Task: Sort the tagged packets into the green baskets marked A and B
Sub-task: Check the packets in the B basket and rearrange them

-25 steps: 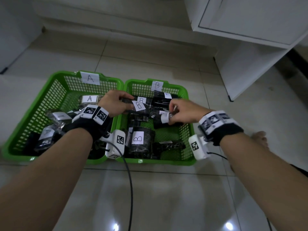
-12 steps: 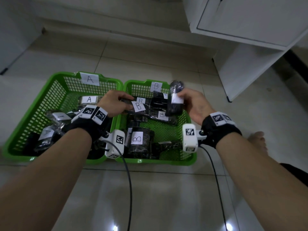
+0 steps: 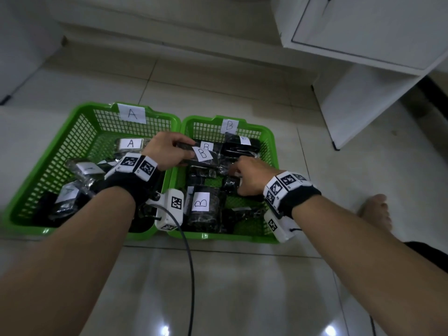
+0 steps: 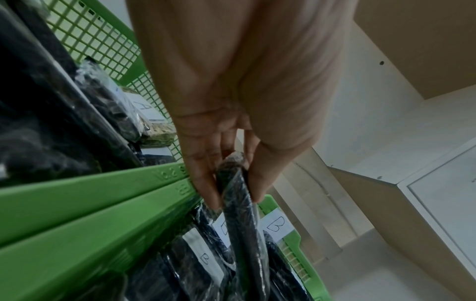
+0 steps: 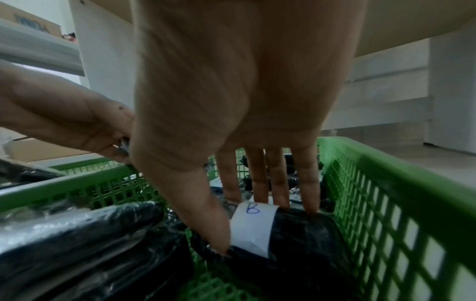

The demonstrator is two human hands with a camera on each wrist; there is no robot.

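Two green baskets stand side by side on the floor, basket A (image 3: 80, 132) on the left and basket B (image 3: 270, 151) on the right. Both hold several black wrapped packets with white tags. My left hand (image 3: 188, 150) reaches over the rims between the baskets and grips a long black packet tagged B (image 3: 202, 154); in the left wrist view the hand (image 4: 235, 201) pinches that packet (image 4: 244, 220) by its end. My right hand (image 3: 236, 181) is down inside basket B, thumb and fingers around a small black packet (image 3: 231, 184) tagged B (image 5: 304, 240).
A white cabinet (image 3: 363, 69) stands at the back right, close to basket B. A bare foot (image 3: 375, 209) rests on the tiles right of that basket. A black cable (image 3: 190, 263) runs from my left wrist toward me.
My right hand has come down from above basket B's far edge into the middle of basket B, still holding the small packet. The left hand has barely moved.
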